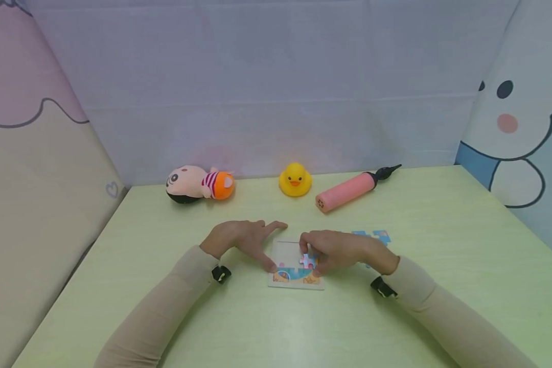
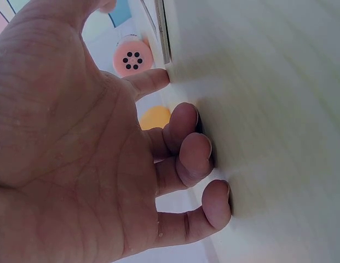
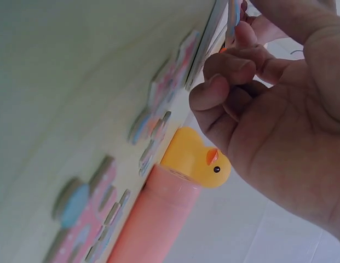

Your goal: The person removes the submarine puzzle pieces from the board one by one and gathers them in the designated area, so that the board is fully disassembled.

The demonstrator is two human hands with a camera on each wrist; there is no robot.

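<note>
A small puzzle board (image 1: 285,250) lies on the table, its lower rows filled with joined beach-coloured pieces (image 1: 299,274) and its upper part bare. My left hand (image 1: 250,240) is spread beside it, thumb on the board's left edge; in the left wrist view the fingertips (image 2: 196,153) rest on the table. Thumb and fingers of my right hand (image 1: 338,248) pinch a pink and blue puzzle piece (image 1: 307,261) over the board's right side. The right wrist view shows that piece (image 3: 234,19) tilted on edge, partly hidden by the fingers.
Loose puzzle pieces (image 1: 381,236) lie right of the board, partly behind my right hand; the right wrist view shows more pieces (image 3: 172,74). Along the back stand a doll (image 1: 200,184), a yellow rubber duck (image 1: 295,180) and a pink hand pump (image 1: 347,191).
</note>
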